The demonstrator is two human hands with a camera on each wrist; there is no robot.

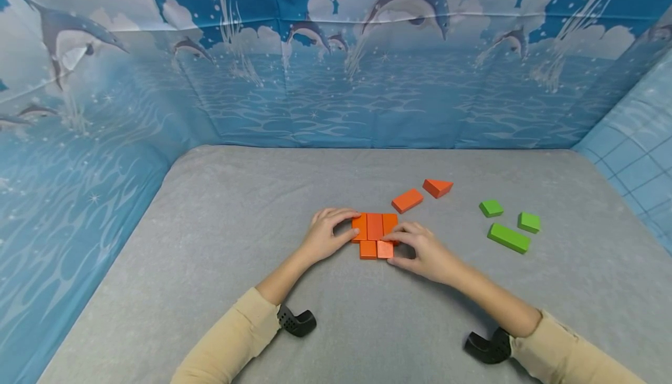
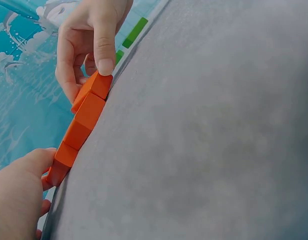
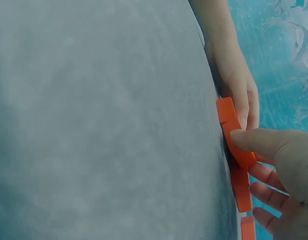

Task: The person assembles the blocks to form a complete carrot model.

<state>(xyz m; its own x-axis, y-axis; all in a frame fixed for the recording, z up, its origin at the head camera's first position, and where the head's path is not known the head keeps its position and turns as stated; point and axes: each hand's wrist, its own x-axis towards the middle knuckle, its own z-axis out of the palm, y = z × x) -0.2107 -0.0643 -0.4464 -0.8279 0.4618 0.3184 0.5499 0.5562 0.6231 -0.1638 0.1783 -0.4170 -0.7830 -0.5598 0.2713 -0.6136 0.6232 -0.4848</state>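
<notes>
A blue dolphin sheet (image 1: 315, 104) stands behind the grey table top (image 1: 236, 197); the top edge cuts off some dolphins. Two tan sleeves (image 1: 236, 331) run out of sight at the bottom.

The right hand (image 1: 420, 250) and left hand (image 1: 326, 235) are mid-table, with orange blocks between them. The left thumb and pointing finger pinch the left tall block (image 1: 359, 229); I can't tell how its other fingers lie. The right thumb and pointing finger pinch the right small block (image 1: 385, 250). Under each wrist sits a black curved thing (image 1: 296, 321).

A long green block (image 1: 508, 238) lies far right. Three tall orange blocks stand side by side, touching; right fingers hide part of the last one (image 1: 389, 223). A loose orange block (image 1: 407, 201) and an orange triangle (image 1: 438, 188) lie behind. Smallest are two green blocks (image 1: 529, 222) and the left small orange block (image 1: 368, 250), just beside the pinched one.
</notes>
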